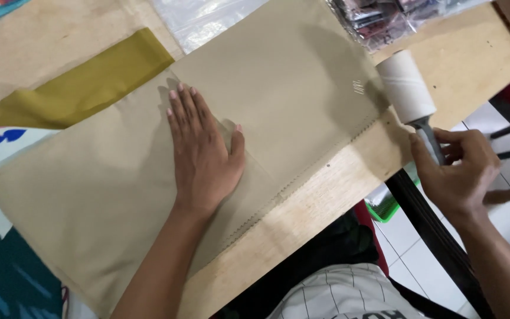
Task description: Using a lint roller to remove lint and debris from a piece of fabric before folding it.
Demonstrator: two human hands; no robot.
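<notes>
Beige cloth [290, 88]: left hand [205, 150] flat upon it, fingers spread, gripping nothing. Right hand [458, 171], off its right edge, clasps lint roller [407, 85] handle. Risk: cloth may bunch if the pressing palm slackens.

The left hand [203, 155] lies flat on the folded cloth [149, 177], which spreads across the desk [337, 195] under and around it. To the right of that hand, past the cloth's near edge, the right hand [458, 174] grips the handle of a lint roller [407, 85], whose roll rests at the cloth's right corner, beyond the right hand. Left of and beyond the left hand, a second strip of cloth [84, 88] lies partly under the first. Beyond both hands, a plastic sheet [202, 20] and a pile of packets [385, 18] sit at the desk's far side.
</notes>
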